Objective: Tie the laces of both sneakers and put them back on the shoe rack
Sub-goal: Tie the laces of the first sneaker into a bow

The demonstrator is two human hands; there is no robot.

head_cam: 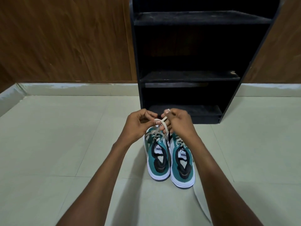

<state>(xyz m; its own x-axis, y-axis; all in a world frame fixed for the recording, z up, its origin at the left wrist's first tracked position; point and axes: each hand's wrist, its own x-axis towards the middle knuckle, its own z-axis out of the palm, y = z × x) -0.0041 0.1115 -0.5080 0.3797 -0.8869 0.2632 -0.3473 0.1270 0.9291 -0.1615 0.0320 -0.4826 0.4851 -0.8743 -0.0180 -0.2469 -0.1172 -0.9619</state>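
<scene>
Two green and white sneakers stand side by side on the floor, heels toward me: the left sneaker and the right sneaker. Beige laces rise from the left sneaker and cross between my hands. My left hand pinches one lace end. My right hand holds the other end, its fingers curled above the toe of the right sneaker. The toes of both sneakers are hidden behind my hands. The black shoe rack stands just beyond them, its shelves bare.
Pale tiled floor spreads to the left and right of the sneakers. A wooden wall with a light skirting runs behind the rack. A brown panel flanks the rack on the right.
</scene>
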